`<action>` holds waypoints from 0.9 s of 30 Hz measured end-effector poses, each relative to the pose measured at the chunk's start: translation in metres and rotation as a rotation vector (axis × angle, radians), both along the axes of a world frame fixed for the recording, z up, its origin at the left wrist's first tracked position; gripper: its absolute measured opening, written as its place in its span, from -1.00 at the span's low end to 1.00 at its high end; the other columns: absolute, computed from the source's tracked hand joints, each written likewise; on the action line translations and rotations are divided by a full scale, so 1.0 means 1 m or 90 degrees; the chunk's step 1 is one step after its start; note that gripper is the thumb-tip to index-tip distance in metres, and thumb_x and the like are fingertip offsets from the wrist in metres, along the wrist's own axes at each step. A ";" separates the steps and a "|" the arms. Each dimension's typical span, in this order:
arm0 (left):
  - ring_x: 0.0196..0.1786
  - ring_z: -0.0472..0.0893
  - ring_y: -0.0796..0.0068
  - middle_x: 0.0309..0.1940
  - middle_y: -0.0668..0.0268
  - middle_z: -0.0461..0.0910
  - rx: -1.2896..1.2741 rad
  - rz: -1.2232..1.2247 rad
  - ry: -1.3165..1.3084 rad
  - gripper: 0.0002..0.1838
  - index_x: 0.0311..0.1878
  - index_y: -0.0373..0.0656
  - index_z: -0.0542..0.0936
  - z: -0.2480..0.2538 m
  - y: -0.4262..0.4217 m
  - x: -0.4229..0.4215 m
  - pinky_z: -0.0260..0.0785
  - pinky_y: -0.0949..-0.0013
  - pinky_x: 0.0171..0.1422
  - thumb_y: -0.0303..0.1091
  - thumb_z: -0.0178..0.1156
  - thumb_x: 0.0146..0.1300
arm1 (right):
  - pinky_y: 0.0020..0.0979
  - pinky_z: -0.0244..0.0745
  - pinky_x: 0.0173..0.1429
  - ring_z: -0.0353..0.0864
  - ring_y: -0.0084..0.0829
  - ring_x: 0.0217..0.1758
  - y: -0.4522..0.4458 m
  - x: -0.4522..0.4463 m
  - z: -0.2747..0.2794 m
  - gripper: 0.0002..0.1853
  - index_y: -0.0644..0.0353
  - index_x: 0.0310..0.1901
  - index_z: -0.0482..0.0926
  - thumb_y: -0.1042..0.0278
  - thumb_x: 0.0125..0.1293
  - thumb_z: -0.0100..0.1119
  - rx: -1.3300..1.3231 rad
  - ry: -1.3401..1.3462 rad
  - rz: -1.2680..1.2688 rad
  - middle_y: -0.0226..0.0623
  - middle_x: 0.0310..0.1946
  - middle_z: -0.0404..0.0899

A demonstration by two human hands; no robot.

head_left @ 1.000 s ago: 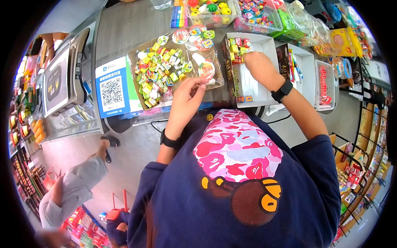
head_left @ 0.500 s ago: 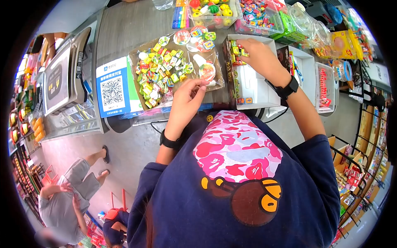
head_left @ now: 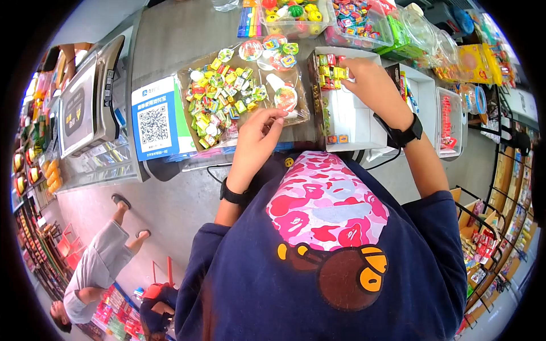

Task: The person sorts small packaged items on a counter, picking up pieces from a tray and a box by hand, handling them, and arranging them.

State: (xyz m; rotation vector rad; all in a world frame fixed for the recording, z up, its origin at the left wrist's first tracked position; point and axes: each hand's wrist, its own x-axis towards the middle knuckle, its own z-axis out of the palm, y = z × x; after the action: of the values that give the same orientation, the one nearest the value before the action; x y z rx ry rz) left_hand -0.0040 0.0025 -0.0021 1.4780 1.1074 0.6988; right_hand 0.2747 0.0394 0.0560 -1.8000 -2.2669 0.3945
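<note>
The fingers of the right hand (head_left: 369,85) are bent and close together beside the small wrapped sweets (head_left: 331,71) at the far left corner of the white-lined carton (head_left: 357,126); whether they grip a piece cannot be told. The fingers of the left hand (head_left: 259,139) are curled, thumb and forefinger narrowly set at the near right part of the clear bag (head_left: 259,77); any pinch on the film is hidden.

Compared with half a second ago, the right hand has drawn back toward the person's right, exposing more of the yellow and red sweets. The left hand is essentially unmoved. The handling thus appears, as a judgement, to remain centred on that corner of the carton.

The bag contains loose wrapped candies (head_left: 219,94), round labels (head_left: 251,50) and a white bottle-like object (head_left: 274,83). It lies on the grey bench (head_left: 182,34), between an Alipay QR-code sign (head_left: 154,125) and the carton. Farther back stand a tub of small toys (head_left: 296,11) and a green box (head_left: 401,42).

Beyond, a person in grey (head_left: 96,256) strides across the pale floor (head_left: 170,210); stocked shelves (head_left: 512,187) line the right side.
</note>
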 end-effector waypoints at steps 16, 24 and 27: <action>-0.29 0.52 0.63 -0.25 0.34 0.58 -0.005 0.011 -0.048 -0.82 -0.04 -0.28 0.60 -0.004 0.002 0.000 0.36 0.54 -0.18 -0.45 0.14 0.35 | 0.00 0.48 -0.11 0.59 0.12 -0.21 -0.010 -0.002 -0.038 -0.66 0.35 -0.13 0.40 0.44 0.10 0.28 -0.063 -0.114 -0.009 0.13 -0.34 0.58; -0.22 0.53 0.68 -0.20 0.38 0.58 0.000 -0.001 -0.025 -0.81 -0.02 -0.29 0.60 -0.003 0.003 -0.003 0.38 0.56 -0.09 -0.46 0.13 0.37 | -0.05 0.54 -0.24 0.64 0.08 -0.31 -0.010 -0.002 -0.041 -0.71 0.37 -0.12 0.39 0.56 0.10 0.16 -0.004 -0.131 0.008 0.11 -0.40 0.60; -0.22 0.53 0.69 -0.20 0.38 0.58 0.001 0.003 -0.024 -0.82 -0.03 -0.28 0.60 -0.001 0.002 -0.002 0.38 0.56 -0.10 -0.46 0.13 0.37 | -0.03 0.53 -0.23 0.64 0.08 -0.30 -0.008 -0.002 -0.040 -0.71 0.37 -0.13 0.39 0.55 0.10 0.18 -0.008 -0.122 -0.001 0.11 -0.40 0.60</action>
State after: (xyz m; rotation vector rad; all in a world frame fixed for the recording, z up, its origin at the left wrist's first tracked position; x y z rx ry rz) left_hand -0.0060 0.0046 -0.0036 1.4584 1.0813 0.7284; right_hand 0.2728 0.0313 0.0163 -1.9207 -2.3923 0.2470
